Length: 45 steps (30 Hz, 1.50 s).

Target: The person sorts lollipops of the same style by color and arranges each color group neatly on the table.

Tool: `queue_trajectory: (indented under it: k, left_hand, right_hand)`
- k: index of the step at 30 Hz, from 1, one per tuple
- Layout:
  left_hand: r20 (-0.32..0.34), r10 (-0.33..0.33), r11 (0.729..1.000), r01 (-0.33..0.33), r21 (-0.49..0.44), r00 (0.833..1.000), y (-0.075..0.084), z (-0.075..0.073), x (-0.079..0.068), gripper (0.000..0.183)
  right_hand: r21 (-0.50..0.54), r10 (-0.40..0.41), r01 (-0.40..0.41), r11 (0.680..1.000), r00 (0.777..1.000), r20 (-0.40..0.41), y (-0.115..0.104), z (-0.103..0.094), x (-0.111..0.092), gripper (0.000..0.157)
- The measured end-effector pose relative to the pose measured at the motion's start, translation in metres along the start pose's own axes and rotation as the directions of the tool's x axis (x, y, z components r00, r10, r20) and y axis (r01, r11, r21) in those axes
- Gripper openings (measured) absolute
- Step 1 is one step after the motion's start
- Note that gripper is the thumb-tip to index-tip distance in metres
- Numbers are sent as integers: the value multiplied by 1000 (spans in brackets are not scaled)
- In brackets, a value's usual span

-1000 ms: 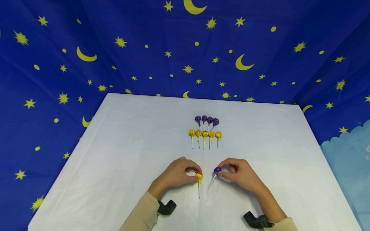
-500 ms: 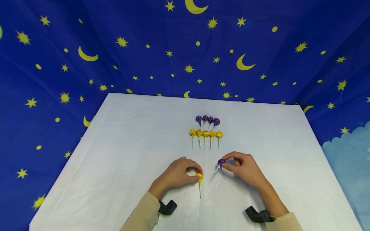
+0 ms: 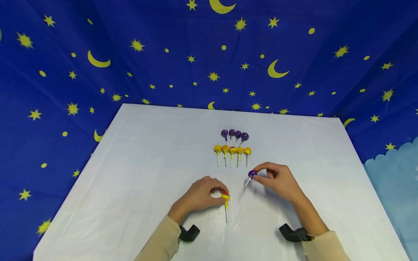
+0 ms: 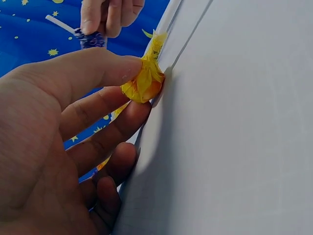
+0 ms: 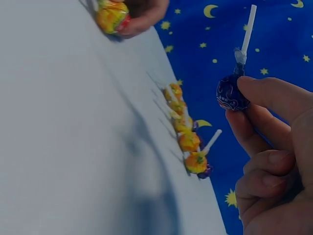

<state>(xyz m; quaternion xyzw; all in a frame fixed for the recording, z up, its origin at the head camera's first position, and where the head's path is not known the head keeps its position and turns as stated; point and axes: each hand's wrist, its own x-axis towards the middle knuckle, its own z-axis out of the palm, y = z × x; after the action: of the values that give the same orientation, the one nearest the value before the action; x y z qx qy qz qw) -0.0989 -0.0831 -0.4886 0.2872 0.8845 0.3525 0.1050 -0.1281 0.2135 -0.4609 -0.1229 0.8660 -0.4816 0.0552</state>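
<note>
My left hand [image 3: 204, 195] pinches the head of a yellow lollipop [image 3: 226, 197] between thumb and fingers; its white stick points toward me, close to the table. In the left wrist view the yellow wrapper [image 4: 146, 81] shows under the thumb. My right hand [image 3: 279, 179] holds a purple lollipop [image 3: 252, 174] by its head, raised above the table, with the stick slanting down to the left. The right wrist view shows this dark purple wrapper [image 5: 230, 93] between thumb and fingertips. Ahead of both hands lies a row of several yellow lollipops [image 3: 232, 150].
Behind the yellow row lie several purple lollipops [image 3: 238, 135], their sticks reaching toward it. The white table [image 3: 156, 145] meets a blue curtain [image 3: 183, 72] with stars and moons. A light blue cloth [image 3: 392, 177] hangs at the right. Black wrist mounts [image 3: 189, 233] sit under both forearms.
My right hand has carried the purple lollipop forward and slightly right, away from the left hand. The left hand keeps its pinch on the yellow lollipop in the same place.
</note>
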Motion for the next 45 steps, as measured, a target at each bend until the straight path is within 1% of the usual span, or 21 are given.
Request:
queue_trajectory:
  k: [6, 9, 16, 25, 31, 36, 40, 45]
  left_hand:
    - [-9, 9, 1000, -9, 4, 1000, -1, 1, 0, 17]
    - [-13, 11, 1000, -11, 9, 1000, -1, 2, 0, 17]
    - [-20, 1, 1000, -1, 5, 1000, -1, 3, -2, 17]
    - [-25, 13, 1000, -13, -3, 1000, -2, 3, -2, 17]
    - [-26, -4, 1000, 4, -4, 1000, -2, 3, -3, 17]
    - [-21, -16, 1000, 16, -12, 1000, -2, 5, -3, 18]
    - [-22, -16, 1000, 15, -15, 1000, -2, 6, -5, 18]
    - [-46, -12, 1000, 11, -16, 999, -3, 6, -5, 17]
  right_hand:
    - [46, 33, -31, 998, 998, -47, -4, -8, 7, 26]
    - [54, 33, -30, 998, 998, -55, -4, -10, 10, 28]
    - [35, 23, -20, 999, 998, -65, -2, -13, 16, 28]
    - [44, 63, -58, 997, 993, -98, 4, -16, 23, 32]
    - [43, 63, -60, 997, 994, -90, 6, -16, 29, 34]
    - [48, 71, -66, 997, 992, -105, 9, -17, 32, 34]
    - [29, 84, -81, 996, 989, -119, 13, -17, 35, 34]
    - [-4, 90, -92, 996, 985, -146, 16, -19, 44, 35]
